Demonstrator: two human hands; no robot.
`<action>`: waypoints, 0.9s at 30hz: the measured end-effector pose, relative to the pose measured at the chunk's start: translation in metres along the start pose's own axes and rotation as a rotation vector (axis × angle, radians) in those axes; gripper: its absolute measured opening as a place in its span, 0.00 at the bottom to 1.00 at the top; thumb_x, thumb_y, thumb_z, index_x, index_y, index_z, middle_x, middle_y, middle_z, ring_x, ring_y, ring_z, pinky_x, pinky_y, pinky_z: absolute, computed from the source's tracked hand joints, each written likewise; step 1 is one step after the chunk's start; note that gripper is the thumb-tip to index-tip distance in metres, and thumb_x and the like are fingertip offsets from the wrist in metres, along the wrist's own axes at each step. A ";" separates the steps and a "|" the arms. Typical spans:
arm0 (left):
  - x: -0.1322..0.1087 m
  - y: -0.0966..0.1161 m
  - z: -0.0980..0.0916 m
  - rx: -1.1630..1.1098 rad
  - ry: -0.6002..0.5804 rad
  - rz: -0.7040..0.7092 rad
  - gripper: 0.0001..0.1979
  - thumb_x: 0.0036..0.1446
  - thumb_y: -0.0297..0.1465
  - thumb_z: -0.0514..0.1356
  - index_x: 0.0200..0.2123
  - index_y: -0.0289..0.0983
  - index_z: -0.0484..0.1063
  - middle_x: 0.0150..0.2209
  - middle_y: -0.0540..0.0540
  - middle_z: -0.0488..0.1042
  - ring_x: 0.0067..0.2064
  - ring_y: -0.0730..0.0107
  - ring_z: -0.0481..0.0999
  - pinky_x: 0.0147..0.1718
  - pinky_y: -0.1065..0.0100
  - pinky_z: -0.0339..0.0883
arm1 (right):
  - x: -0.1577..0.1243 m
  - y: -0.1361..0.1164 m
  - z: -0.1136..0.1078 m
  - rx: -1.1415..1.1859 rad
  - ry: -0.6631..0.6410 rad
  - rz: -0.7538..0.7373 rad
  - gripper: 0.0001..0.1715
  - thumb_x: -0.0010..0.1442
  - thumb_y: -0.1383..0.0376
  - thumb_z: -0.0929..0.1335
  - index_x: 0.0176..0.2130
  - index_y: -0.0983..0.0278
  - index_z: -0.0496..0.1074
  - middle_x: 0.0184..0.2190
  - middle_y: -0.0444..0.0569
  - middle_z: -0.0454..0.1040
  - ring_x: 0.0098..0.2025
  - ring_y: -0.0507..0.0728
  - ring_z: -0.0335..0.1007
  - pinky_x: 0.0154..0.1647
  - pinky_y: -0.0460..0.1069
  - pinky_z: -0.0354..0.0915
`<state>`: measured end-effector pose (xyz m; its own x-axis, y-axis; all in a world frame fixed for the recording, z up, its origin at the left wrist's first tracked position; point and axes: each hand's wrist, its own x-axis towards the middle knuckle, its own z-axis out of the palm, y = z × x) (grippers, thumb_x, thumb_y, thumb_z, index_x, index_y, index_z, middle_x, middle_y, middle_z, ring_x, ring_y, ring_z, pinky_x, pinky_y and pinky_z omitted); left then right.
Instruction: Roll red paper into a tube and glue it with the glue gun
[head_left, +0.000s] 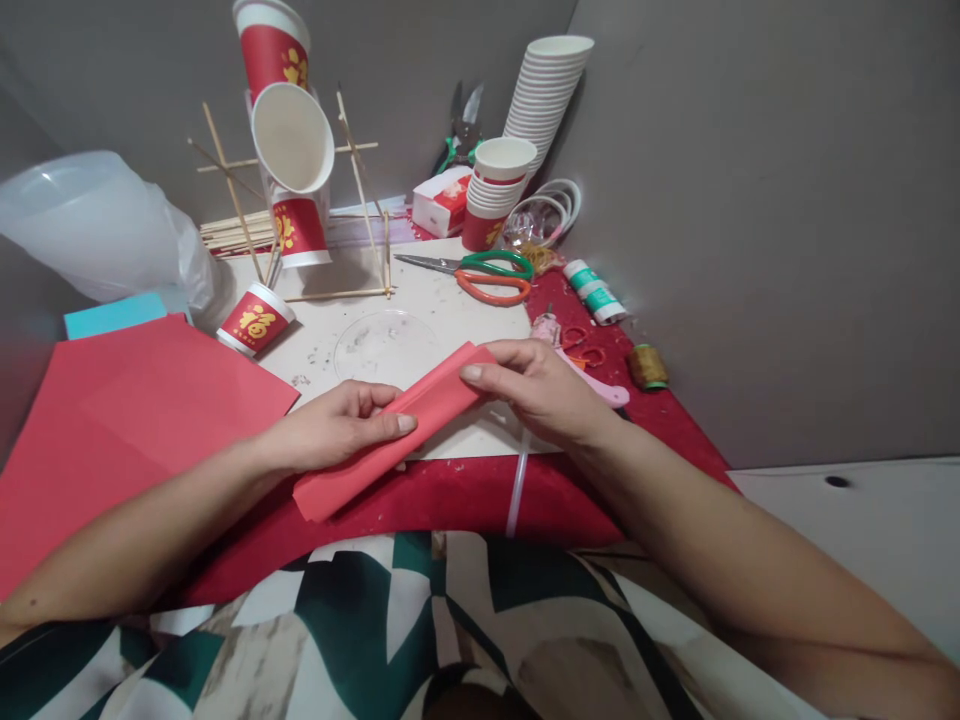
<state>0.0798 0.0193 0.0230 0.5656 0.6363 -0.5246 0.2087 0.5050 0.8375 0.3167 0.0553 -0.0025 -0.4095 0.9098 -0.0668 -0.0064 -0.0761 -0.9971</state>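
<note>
A folded strip of red paper [352, 470] lies slantwise over the near edge of the white board [450, 310]. My left hand [330, 425] pinches the strip near its middle, thumb on top. My right hand [536, 385] grips its upper right end with fingers curled round it. Both hands hold the same strip above the red tablecloth [450, 500].
Large red paper sheets [127, 420] lie at left. A red cup [255, 320] lies on its side near a stick frame with cups [292, 150]. Scissors [487, 275], cup stacks [547, 80], a thread spool [647, 366], a pink tool [592, 380] and grey walls surround the board.
</note>
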 end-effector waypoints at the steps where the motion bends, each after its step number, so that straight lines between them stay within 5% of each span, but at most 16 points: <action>1: 0.000 -0.001 0.000 0.003 0.014 0.002 0.18 0.59 0.44 0.66 0.42 0.35 0.76 0.33 0.45 0.81 0.29 0.72 0.79 0.29 0.73 0.69 | 0.000 0.000 0.000 0.011 0.003 0.000 0.17 0.49 0.51 0.77 0.27 0.63 0.81 0.25 0.44 0.79 0.27 0.51 0.70 0.32 0.46 0.68; 27: 0.003 -0.004 0.002 -0.027 0.108 0.003 0.16 0.58 0.43 0.66 0.38 0.34 0.76 0.31 0.46 0.80 0.27 0.74 0.76 0.26 0.74 0.67 | 0.001 0.002 0.001 0.017 0.050 0.028 0.18 0.46 0.50 0.79 0.29 0.61 0.82 0.27 0.44 0.80 0.28 0.51 0.71 0.33 0.46 0.70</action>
<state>0.0822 0.0179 0.0186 0.4769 0.6961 -0.5367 0.1843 0.5178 0.8354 0.3153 0.0552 -0.0043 -0.3637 0.9265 -0.0965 -0.0110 -0.1078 -0.9941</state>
